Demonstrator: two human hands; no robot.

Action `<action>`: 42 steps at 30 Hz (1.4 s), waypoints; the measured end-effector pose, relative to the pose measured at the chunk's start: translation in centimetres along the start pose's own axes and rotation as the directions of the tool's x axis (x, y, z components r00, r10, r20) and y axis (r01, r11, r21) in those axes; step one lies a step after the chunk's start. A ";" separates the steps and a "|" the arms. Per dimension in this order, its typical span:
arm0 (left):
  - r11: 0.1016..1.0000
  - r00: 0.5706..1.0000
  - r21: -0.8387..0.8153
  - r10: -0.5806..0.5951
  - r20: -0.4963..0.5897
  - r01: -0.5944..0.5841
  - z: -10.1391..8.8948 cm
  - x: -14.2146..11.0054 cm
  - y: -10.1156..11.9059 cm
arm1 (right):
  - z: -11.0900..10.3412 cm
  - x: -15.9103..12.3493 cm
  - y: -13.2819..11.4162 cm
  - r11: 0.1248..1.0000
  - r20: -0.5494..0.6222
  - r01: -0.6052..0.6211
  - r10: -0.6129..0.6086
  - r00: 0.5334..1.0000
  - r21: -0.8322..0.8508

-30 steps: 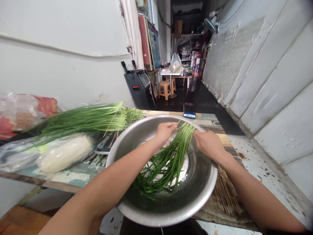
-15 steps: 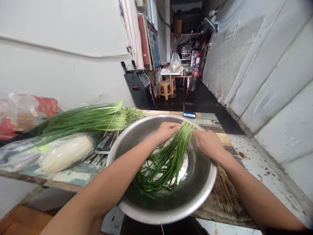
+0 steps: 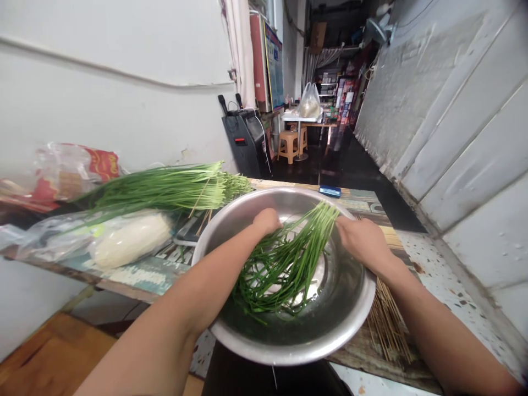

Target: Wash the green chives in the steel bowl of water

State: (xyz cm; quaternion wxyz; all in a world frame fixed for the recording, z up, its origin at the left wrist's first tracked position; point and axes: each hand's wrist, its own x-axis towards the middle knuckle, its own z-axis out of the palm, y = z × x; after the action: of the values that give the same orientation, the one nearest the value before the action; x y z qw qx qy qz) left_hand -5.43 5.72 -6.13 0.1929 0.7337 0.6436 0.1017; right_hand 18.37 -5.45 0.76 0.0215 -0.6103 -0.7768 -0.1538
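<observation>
A bunch of garlic chives (image 3: 289, 256) hangs in a wide steel basin (image 3: 284, 355), its pale cut ends raised near the far right rim and its green leaves drooping to the bottom. My right hand (image 3: 363, 239) grips the bunch at those pale ends, with its fingertips partly hidden. To the left, my left hand (image 3: 267, 221) is closed over the chives, apart from the pale ends. Whatever its fingers pinch is hidden from view.
More chives (image 3: 165, 187) lie on the bench at left, behind a bagged white lump (image 3: 132, 239). Thin bamboo skewers (image 3: 388, 324) rest right of the basin. A blue object (image 3: 330, 191) sits beyond the rim. Stools (image 3: 289, 144) and a table stand farther back.
My left hand has drawn away from the pale ends, toward the left of the basin. My right hand keeps its grip on the bunch. The whole view has shifted slightly.
</observation>
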 end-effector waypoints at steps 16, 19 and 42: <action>0.803 0.996 -0.593 -0.086 -0.011 0.063 -1.6 0.2 0.3 | 0.4 -0.1 0.1 1.000 -0.006 0.011 -0.011 1.000 -0.021; 0.790 0.999 -0.612 -0.051 0.005 0.043 -1.8 0.2 0.3 | 0.2 -0.1 0.0 1.000 -0.003 -0.010 0.010 1.000 -0.018; 0.880 0.990 -0.470 0.001 -0.143 -0.069 -0.9 0.5 -1.0 | 0.2 0.0 0.0 1.000 -0.005 0.008 -0.008 1.000 -0.013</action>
State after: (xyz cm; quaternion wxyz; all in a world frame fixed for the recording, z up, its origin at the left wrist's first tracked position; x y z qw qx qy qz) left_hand -6.62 6.49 -5.75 0.3190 0.6671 0.5976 0.3100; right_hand 18.42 -5.37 0.54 0.0189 -0.6069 -0.7782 -0.1606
